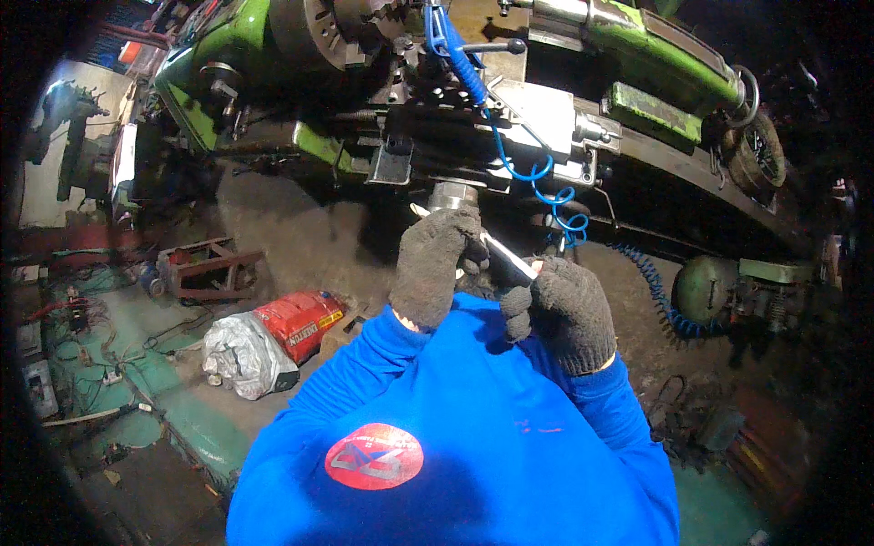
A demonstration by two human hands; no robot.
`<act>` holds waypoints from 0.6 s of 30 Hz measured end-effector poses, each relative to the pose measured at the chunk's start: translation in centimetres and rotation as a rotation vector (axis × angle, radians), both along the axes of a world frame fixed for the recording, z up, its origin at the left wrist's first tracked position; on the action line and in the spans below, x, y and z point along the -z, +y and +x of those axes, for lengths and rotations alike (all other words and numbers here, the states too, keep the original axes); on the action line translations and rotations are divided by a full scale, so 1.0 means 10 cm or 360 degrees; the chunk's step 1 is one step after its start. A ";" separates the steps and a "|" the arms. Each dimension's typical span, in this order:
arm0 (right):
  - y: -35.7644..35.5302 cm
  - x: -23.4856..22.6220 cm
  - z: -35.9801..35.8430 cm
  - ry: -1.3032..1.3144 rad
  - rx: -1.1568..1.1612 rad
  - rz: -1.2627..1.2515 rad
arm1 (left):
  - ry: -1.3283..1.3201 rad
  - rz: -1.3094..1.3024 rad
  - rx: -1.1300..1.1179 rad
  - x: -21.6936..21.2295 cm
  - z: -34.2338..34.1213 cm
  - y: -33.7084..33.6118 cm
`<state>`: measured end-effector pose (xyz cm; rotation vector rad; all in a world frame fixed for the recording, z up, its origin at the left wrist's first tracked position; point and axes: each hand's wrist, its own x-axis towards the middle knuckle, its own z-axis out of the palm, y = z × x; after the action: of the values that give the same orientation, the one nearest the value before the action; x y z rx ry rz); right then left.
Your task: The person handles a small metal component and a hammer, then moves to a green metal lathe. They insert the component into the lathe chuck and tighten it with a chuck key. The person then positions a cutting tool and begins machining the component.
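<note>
In front of my chest, both my hands wear dark grey knitted gloves. My left hand (pixel 430 262) is closed, its fingers curled around one end of a slim, whitish straight bar (pixel 510 256). The bar slants down to the right, and its other end meets the thumb and fingers of my right hand (pixel 574 314), which is also closed on it. Glove fabric hides both ends, so its exact kind does not show. Just beyond my left fingers is a round metal handwheel or collar (pixel 453 195) on the front of a lathe (pixel 537 114).
The lathe's chuck (pixel 314 36) is at upper left, its green tailstock (pixel 669 55) at upper right. A coiled blue air hose (pixel 569 211) hangs from the carriage. On the floor at left lie a red and silver sack (pixel 287 337) and a rusty metal frame (pixel 217 273).
</note>
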<state>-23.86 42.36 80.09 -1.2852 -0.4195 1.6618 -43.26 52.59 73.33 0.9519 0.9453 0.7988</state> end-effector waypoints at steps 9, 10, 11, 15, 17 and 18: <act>0.31 0.02 -0.64 -0.1134 -0.0048 0.0633 | 0.0067 0.0004 0.0181 -0.19 -0.45 0.50; 0.34 0.01 -0.79 -0.0670 0.0229 0.0297 | 0.0074 0.0077 0.0218 -0.12 -0.53 0.56; 0.38 0.02 -0.90 -0.0613 0.0366 0.0307 | 0.0044 -0.0045 0.0233 -0.16 -0.59 0.61; 0.47 0.02 -1.15 -0.0957 0.0224 0.0424 | 0.0099 0.0049 0.0389 -0.28 -0.86 0.85; 0.53 0.09 -1.25 -0.1268 0.0030 0.0576 | -0.0099 0.0012 0.0255 -0.19 -0.91 0.88; 0.57 0.07 -1.33 -0.1217 0.0058 0.0484 | -0.0197 -0.0003 0.0189 -0.13 -0.93 0.90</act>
<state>-37.17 48.03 79.44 -1.6399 -1.0482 0.9688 -52.56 61.61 74.65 0.9371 0.7754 0.7473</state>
